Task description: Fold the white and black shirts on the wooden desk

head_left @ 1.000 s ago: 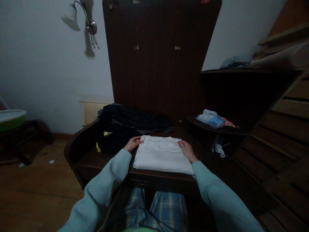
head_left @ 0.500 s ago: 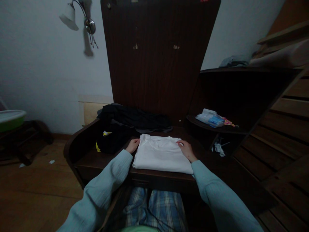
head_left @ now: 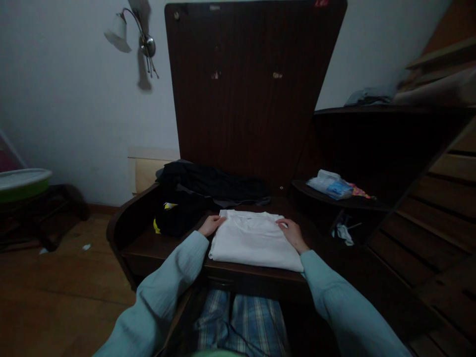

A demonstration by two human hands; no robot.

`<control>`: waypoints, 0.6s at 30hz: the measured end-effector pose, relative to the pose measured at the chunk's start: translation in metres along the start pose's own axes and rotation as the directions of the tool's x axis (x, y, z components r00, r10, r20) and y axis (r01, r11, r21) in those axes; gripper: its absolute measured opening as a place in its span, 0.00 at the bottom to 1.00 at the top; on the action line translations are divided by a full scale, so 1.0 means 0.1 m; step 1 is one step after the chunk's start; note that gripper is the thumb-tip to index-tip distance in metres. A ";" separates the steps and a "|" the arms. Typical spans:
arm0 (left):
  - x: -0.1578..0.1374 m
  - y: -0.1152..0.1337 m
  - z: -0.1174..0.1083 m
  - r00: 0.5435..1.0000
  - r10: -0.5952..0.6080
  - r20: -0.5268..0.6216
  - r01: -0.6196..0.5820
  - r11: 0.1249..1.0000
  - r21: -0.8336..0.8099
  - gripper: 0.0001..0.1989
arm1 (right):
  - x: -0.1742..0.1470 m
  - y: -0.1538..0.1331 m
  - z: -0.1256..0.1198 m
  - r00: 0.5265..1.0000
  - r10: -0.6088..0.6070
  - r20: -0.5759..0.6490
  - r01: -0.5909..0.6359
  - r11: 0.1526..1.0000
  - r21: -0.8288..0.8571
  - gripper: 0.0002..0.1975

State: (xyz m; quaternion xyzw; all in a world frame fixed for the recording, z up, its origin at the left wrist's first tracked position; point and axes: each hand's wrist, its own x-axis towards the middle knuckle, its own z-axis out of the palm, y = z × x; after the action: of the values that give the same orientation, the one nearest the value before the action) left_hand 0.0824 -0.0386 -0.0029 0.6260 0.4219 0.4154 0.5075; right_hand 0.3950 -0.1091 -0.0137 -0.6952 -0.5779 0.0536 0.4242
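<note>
A white shirt, folded into a neat rectangle with its round collar at the far side, lies flat on the dark wooden desk top. At its far left corner, my left hand is closed on the edge, fingertips lying over the fabric. My right hand grips the far right edge with bent fingers, the thumb side toward the shirt's middle. The undersides of both hands are hidden. To the left of the shirt is a bunched black garment with yellow patches; more dark clothes lie behind it.
A tall dark panel rises behind the desk. Corner shelves on the right hold a blue-and-white plastic pack. A wall lamp hangs upper left. A green basin sits on a stool at the far left.
The view has turned slightly, so everything sits a little further right. My left fingertips have moved inward over the shirt's edge. My right hand stays at the far right edge.
</note>
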 end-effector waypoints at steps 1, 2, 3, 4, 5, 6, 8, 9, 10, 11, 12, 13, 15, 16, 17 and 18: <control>0.00 0.00 0.00 1.000 -0.001 0.000 0.001 1.000 -0.001 0.18 | 0.00 0.00 0.00 1.000 0.002 0.002 -0.002 1.000 -0.006 0.10; 0.01 0.00 0.00 1.000 -0.002 -0.002 0.002 1.000 -0.003 0.17 | 0.00 0.00 0.00 1.000 0.003 0.007 -0.003 1.000 -0.009 0.10; 0.01 0.00 0.00 1.000 -0.002 -0.007 0.002 1.000 -0.005 0.16 | 0.00 0.00 0.00 1.000 0.004 0.010 -0.004 1.000 -0.009 0.10; 0.01 0.01 0.00 1.000 -0.001 -0.013 0.001 1.000 -0.006 0.16 | 0.00 0.00 0.00 1.000 0.002 0.012 -0.002 1.000 -0.008 0.10; 0.01 0.01 -0.01 1.000 0.001 -0.023 -0.001 1.000 -0.007 0.15 | 0.00 0.00 -0.01 1.000 -0.001 0.011 0.001 1.000 -0.005 0.10; 0.01 0.02 -0.01 0.999 0.003 -0.034 -0.003 1.000 -0.007 0.15 | 0.00 -0.01 -0.01 1.000 -0.005 0.008 0.005 1.000 -0.002 0.10; 0.01 0.03 -0.02 0.999 0.008 -0.053 -0.009 1.000 -0.008 0.16 | -0.01 -0.01 -0.01 1.000 -0.009 0.000 0.009 1.000 0.003 0.10; 0.01 0.04 -0.02 0.998 0.011 -0.065 -0.012 1.000 -0.011 0.16 | -0.01 -0.01 0.00 1.000 -0.008 -0.002 0.008 1.000 0.004 0.10; 0.01 0.04 -0.02 0.997 0.015 -0.078 -0.016 1.000 -0.014 0.17 | -0.01 -0.01 0.00 1.000 -0.007 -0.003 0.007 1.000 0.007 0.10; 0.01 0.05 -0.02 0.995 0.020 -0.094 -0.021 1.000 -0.014 0.17 | -0.01 -0.01 0.00 1.000 -0.007 -0.005 0.007 1.000 0.010 0.10; 0.02 0.05 -0.02 0.993 0.025 -0.113 -0.027 1.000 -0.011 0.18 | -0.01 -0.02 0.00 1.000 -0.007 -0.006 0.007 1.000 0.012 0.10; 0.02 0.05 -0.02 0.991 0.032 -0.131 -0.033 0.999 -0.004 0.19 | -0.01 -0.02 0.00 1.000 -0.005 -0.008 0.005 1.000 0.014 0.10; 0.03 0.05 -0.01 0.988 0.043 -0.148 -0.042 0.999 0.010 0.20 | -0.02 -0.03 -0.01 1.000 0.002 -0.007 -0.002 1.000 0.013 0.10; 0.03 0.05 0.00 0.988 0.049 -0.144 -0.048 0.999 0.011 0.20 | -0.02 -0.04 -0.01 1.000 0.006 -0.003 -0.006 1.000 0.010 0.10; 0.04 0.05 0.01 0.989 0.057 -0.135 -0.058 0.998 0.002 0.20 | -0.03 -0.05 -0.02 1.000 0.008 0.000 -0.008 1.000 0.008 0.10; 0.04 0.06 0.02 0.990 0.070 -0.124 -0.072 0.997 -0.016 0.19 | -0.03 -0.07 -0.03 1.000 0.005 -0.003 -0.005 1.000 0.009 0.10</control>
State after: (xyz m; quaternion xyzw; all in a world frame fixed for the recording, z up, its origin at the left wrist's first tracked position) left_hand 0.0859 -0.0361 0.0028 0.6086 0.4255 0.4754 0.4718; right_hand 0.3906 -0.1134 -0.0087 -0.6947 -0.5754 0.0561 0.4280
